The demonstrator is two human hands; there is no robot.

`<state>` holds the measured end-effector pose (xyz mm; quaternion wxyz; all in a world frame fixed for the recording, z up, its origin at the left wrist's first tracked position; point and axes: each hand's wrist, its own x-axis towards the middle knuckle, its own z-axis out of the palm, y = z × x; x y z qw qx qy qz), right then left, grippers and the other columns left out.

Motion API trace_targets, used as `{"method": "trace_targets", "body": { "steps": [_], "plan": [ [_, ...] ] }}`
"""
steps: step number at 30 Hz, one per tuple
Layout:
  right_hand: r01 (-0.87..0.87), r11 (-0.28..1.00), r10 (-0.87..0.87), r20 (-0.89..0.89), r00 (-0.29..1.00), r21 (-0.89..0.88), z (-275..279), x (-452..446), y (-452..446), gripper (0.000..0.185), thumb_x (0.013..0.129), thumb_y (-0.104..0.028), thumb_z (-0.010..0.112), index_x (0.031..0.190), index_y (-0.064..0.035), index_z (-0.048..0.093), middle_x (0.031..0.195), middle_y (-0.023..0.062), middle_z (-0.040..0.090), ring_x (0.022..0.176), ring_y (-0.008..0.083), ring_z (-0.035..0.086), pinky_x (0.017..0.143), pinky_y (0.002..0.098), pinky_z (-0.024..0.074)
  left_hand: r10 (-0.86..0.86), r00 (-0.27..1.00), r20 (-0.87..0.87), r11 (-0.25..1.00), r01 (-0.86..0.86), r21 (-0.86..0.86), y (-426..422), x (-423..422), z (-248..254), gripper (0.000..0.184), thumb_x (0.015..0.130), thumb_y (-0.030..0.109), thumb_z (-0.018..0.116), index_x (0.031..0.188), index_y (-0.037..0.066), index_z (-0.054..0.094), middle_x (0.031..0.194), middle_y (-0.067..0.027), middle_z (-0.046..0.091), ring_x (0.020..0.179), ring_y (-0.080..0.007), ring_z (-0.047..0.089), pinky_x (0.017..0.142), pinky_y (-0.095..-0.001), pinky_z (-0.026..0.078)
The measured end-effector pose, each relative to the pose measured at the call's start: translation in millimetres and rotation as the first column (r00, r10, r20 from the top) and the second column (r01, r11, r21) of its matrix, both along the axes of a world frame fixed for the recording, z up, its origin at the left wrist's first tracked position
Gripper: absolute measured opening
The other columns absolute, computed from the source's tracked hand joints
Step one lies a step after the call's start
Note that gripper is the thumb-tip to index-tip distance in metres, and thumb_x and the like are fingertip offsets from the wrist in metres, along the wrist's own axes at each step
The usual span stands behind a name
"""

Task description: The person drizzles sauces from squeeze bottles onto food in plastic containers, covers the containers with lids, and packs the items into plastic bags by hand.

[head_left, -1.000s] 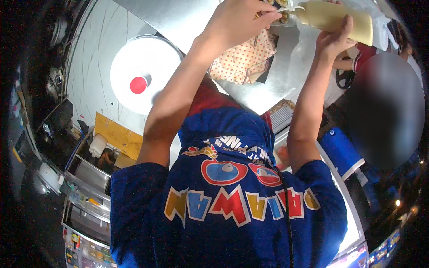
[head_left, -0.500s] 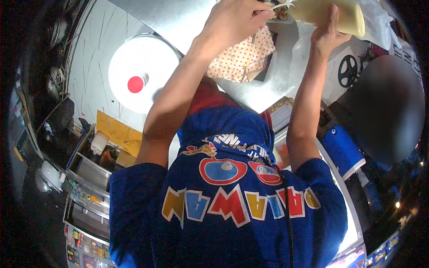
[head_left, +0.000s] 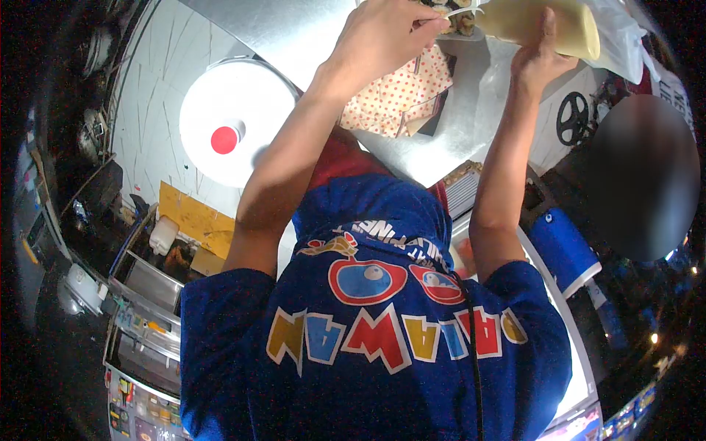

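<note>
Metallic table (head_left: 254,26) at top; left hand (head_left: 390,37) pinches slim white utensil (head_left: 465,10) over food pieces (head_left: 463,26); right hand (head_left: 540,62) grasps pale-yellow bottle (head_left: 540,29), tipped sideways, just right of food. Judged step: 2-handed work, utensil near bottle's end; next move calls for steady grip.

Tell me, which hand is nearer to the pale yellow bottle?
The person's right hand: it grips the pale yellow bottle, thumb along its side. The left hand is off the bottle's narrow end, pinching a thin white piece.
</note>
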<state>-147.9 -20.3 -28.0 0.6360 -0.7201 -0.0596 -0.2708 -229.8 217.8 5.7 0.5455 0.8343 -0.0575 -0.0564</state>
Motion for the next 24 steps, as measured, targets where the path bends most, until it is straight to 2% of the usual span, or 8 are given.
{"method": "trace_targets", "body": {
  "steps": [8, 11, 14, 16, 19, 20, 22, 24],
  "plan": [
    [0.071, 0.988, -0.064, -0.057, 0.996, 0.137, 3, -8, -1, 0.060, 0.092, -0.025, 0.080, 0.137, 0.0031, 0.051, 0.117, 0.0131, 0.067, 0.102, 0.0232, 0.067, 0.090, 0.0360, 0.0543, -0.007, 1.000, 0.023, 0.999, 0.006, 0.040, 1, 0, 6, 0.027, 0.100, 0.024, 0.062, 0.097, 0.002, 0.076, 0.074, -0.0196, 0.070, 0.064, -0.0315, 0.069, 0.064, -0.0423, 0.052],
    [-0.105, 0.970, 0.106, 0.005, 0.994, 0.221, 21, -10, -7, 0.061, 0.094, -0.025, 0.078, 0.140, 0.0014, 0.048, 0.122, 0.0145, 0.066, 0.111, 0.0292, 0.068, 0.094, 0.0422, 0.0561, -0.005, 0.999, -0.039, 0.999, 0.003, -0.035, 0, -3, 27, 0.027, 0.100, 0.025, 0.062, 0.103, 0.002, 0.077, 0.077, -0.0197, 0.072, 0.065, -0.0286, 0.070, 0.064, -0.0418, 0.052],
    [-0.141, 0.929, 0.109, 0.112, 0.988, 0.343, 32, -4, 0, 0.044, 0.096, -0.021, 0.070, 0.127, 0.0046, 0.053, 0.106, 0.0161, 0.069, 0.097, 0.0272, 0.071, 0.094, 0.0422, 0.0593, 0.013, 0.999, 0.039, 0.999, -0.012, -0.030, -2, 2, 38, 0.028, 0.099, 0.026, 0.066, 0.112, 0.004, 0.076, 0.084, -0.0177, 0.075, 0.065, -0.0233, 0.068, 0.064, -0.0374, 0.052],
    [-0.031, 0.826, 0.039, -0.002, 0.999, 0.563, 21, -12, -4, 0.050, 0.099, -0.033, 0.066, 0.131, 0.0016, 0.051, 0.114, 0.0164, 0.067, 0.106, 0.0291, 0.068, 0.100, 0.0458, 0.0559, 0.048, 0.968, 0.247, 0.997, -0.060, 0.040, -10, 5, 18, 0.033, 0.096, 0.027, 0.073, 0.121, 0.006, 0.075, 0.094, -0.0140, 0.078, 0.065, -0.0132, 0.063, 0.064, -0.0282, 0.052],
    [0.081, 0.657, 0.056, -0.156, 0.986, 0.749, 7, -37, -8, 0.066, 0.097, -0.059, 0.059, 0.136, -0.0066, 0.051, 0.129, 0.0127, 0.061, 0.121, 0.0313, 0.061, 0.108, 0.0518, 0.0492, 0.139, 0.984, 0.112, 0.969, -0.111, -0.222, -23, -14, 16, 0.041, 0.093, 0.015, 0.077, 0.132, 0.006, 0.069, 0.110, -0.0093, 0.077, 0.073, -0.0087, 0.058, 0.068, -0.0253, 0.051],
    [0.117, 0.525, 0.087, -0.189, 0.978, 0.843, 1, -52, -10, 0.063, 0.095, -0.060, 0.062, 0.129, -0.0075, 0.053, 0.117, 0.0113, 0.065, 0.112, 0.0300, 0.065, 0.102, 0.0502, 0.0536, 0.104, 0.994, -0.010, 0.977, -0.105, -0.188, -25, -29, 21, 0.048, 0.090, 0.007, 0.078, 0.136, 0.006, 0.064, 0.114, -0.0044, 0.074, 0.079, -0.0055, 0.056, 0.071, -0.0242, 0.051],
    [0.267, 0.449, 0.111, -0.350, 0.930, 0.853, -4, -84, -7, 0.070, 0.097, -0.067, 0.049, 0.129, -0.0051, 0.055, 0.120, 0.0121, 0.066, 0.112, 0.0315, 0.065, 0.103, 0.0514, 0.0522, 0.043, 0.999, -0.003, 0.966, -0.043, -0.255, -41, -56, -12, 0.061, 0.088, 0.009, 0.080, 0.143, 0.005, 0.054, 0.129, -0.0120, 0.066, 0.104, -0.0148, 0.066, 0.089, -0.0290, 0.056],
    [0.321, 0.281, 0.253, -0.392, 0.884, 0.905, -3, -116, 3, 0.070, 0.100, -0.066, 0.044, 0.134, -0.0050, 0.054, 0.123, 0.0129, 0.066, 0.115, 0.0312, 0.064, 0.102, 0.0494, 0.0530, 0.030, 0.996, 0.084, 0.978, -0.012, -0.208, -60, -72, -14, 0.081, 0.079, 0.021, 0.090, 0.147, 0.007, 0.049, 0.147, -0.0163, 0.054, 0.127, -0.0238, 0.059, 0.105, -0.0381, 0.052]
  ]
}}
